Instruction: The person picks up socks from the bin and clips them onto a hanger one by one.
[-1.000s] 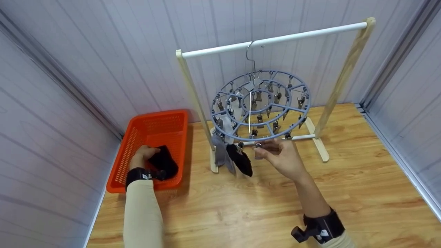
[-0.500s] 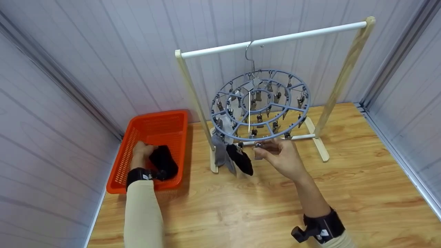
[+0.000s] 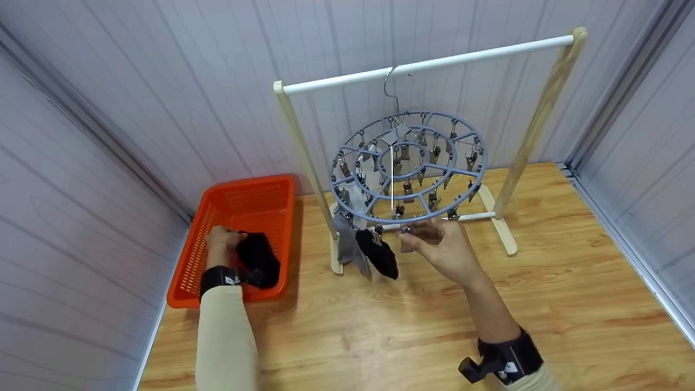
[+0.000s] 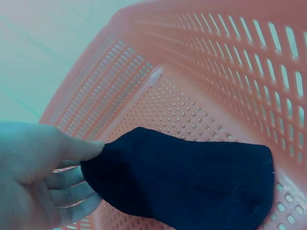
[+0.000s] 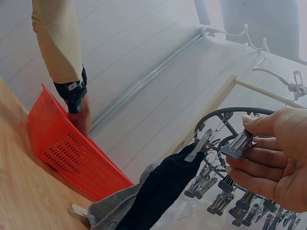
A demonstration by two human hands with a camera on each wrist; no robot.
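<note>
Inside the orange basket [image 3: 288,239], my left hand [image 3: 221,239] pinches one end of a black sock [image 3: 256,252]. The left wrist view shows the thumb over that end of the sock [image 4: 187,177] and the other fingers below, while the rest stretches across the basket. My right hand [image 3: 448,252] grips a metal clip [image 5: 237,145] between thumb and fingers, at the near rim of the round blue-grey clip hanger [image 3: 418,219]. Left of this hand, a second black sock [image 3: 380,255] hangs from a neighbouring clip, with grey socks [image 3: 346,239] beside it.
A rack with a white top bar [image 3: 488,56] and wooden posts carries the hanger by its hook [image 3: 389,87]. Several unused metal clips dangle from the rings. A pale item [image 3: 355,198] hangs at the hanger's left. Panelled walls enclose the wooden floor [image 3: 358,336].
My left hand has shifted slightly within the basket, and the black sock's pinched end has moved a little left with it. The right hand stays on its clip.
</note>
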